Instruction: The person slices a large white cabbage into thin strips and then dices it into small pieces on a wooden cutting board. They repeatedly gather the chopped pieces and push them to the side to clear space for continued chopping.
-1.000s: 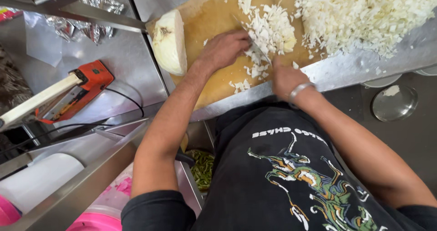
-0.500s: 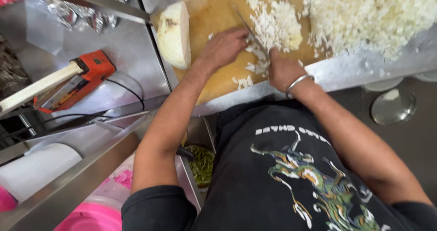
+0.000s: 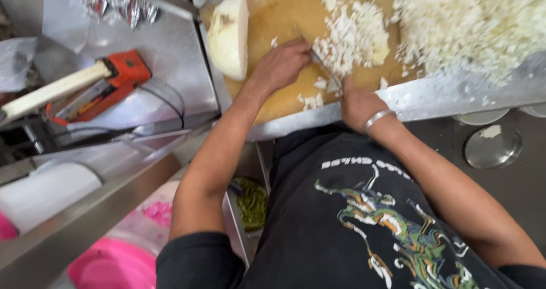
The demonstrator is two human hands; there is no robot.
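Note:
My left hand rests with curled fingers on the wooden cutting board, pressing against a small heap of chopped cabbage. My right hand, with a metal bangle on the wrist, grips the handle of a knife. The blade lies at a slant between the two hands, its edge in the shreds. A cut half cabbage stands on the board to the left of my left hand. A much larger pile of shredded cabbage covers the board's right part.
The board sits on a steel counter. An orange power tool with a cream handle lies on the steel shelf at left, with crumpled foil behind it. Below are a pink tub, a container of chopped greens and round metal lids.
The knife has kept working through the small heap, which now lies more gathered by the blade. Both hands stay at nearly the same spot on the board; the view has shifted slightly.

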